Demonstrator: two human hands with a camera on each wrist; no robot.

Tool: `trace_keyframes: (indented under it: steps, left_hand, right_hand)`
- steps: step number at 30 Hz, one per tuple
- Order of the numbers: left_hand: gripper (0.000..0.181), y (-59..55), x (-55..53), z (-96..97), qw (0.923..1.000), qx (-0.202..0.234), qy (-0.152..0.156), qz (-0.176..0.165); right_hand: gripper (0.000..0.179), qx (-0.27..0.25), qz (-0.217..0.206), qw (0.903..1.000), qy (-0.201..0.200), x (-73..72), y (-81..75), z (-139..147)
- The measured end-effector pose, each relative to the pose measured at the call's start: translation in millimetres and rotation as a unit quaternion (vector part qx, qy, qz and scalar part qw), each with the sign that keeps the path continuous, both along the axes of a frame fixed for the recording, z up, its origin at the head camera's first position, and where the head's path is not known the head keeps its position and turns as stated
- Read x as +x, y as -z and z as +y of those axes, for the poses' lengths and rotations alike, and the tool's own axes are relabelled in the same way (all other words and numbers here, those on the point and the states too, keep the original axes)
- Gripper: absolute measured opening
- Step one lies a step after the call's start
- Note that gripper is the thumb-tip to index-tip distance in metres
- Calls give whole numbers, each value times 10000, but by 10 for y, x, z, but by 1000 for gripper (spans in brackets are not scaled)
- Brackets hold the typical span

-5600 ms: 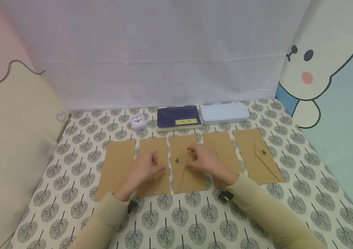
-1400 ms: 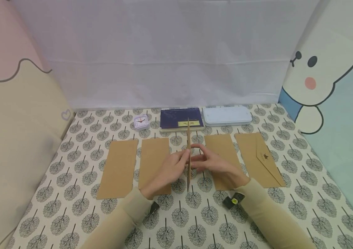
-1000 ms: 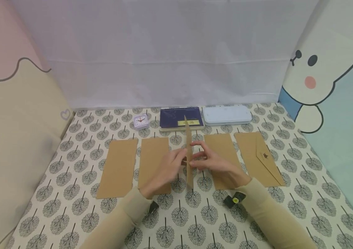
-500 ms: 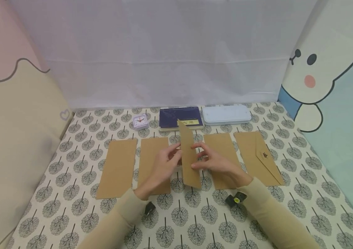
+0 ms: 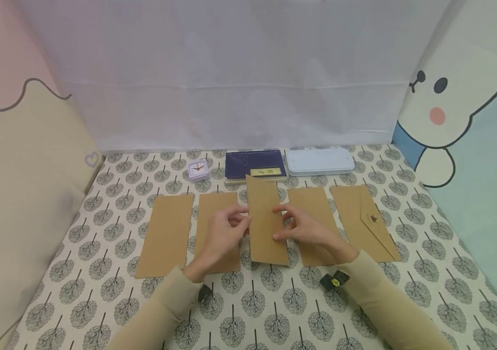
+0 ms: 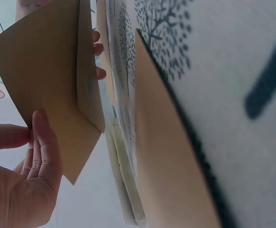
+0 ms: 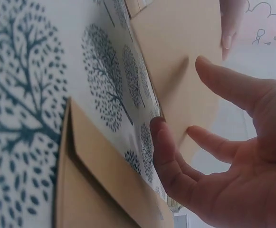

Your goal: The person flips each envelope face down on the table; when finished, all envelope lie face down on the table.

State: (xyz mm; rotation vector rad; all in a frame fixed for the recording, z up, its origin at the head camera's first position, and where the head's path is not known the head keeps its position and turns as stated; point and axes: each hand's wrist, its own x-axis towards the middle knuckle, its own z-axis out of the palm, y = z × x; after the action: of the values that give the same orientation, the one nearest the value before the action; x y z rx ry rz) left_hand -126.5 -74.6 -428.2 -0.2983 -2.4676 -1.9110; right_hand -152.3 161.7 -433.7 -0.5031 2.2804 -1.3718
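Observation:
My left hand (image 5: 226,233) pinches the left edge of a brown kraft envelope (image 5: 265,221) between thumb and fingers. The envelope is tilted over the table, left edge raised, its plain face toward the head camera. Its flap (image 6: 90,90) shows underneath in the left wrist view. Spread fingers of my right hand (image 5: 305,228) rest at the envelope's right side, thumb and index fingertips on the plain face. Two plain envelopes, one inner (image 5: 220,209) and one outer (image 5: 165,236), lie to the left. To the right are a plain one (image 5: 316,206) and one with a crown-printed flap (image 5: 364,223).
Behind the envelopes stand a small lilac clock (image 5: 199,170), a dark blue book (image 5: 248,164) with a yellow label, and a white case (image 5: 320,162). A tree-print cloth (image 5: 253,304) covers the table. Curtains hang behind and at both sides.
The middle envelope, first flat with its crown-printed flap up, was raised upright, then tilted over so its plain face shows. The left hand has shifted left with its edge.

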Motion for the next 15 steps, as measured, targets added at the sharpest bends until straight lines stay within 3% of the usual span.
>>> trace_keyframes:
  steps: [7,15]
  left_hand:
    - [21,35,-9,-22,9984,-513,-2,-257]
    - [25,52,-10,-43,9932,-1074,-15,-440]
  right_hand:
    - [69,624,549,9965,-52,16,3,6]
    - [67,1175,671,9908,37,6,-7,-39]
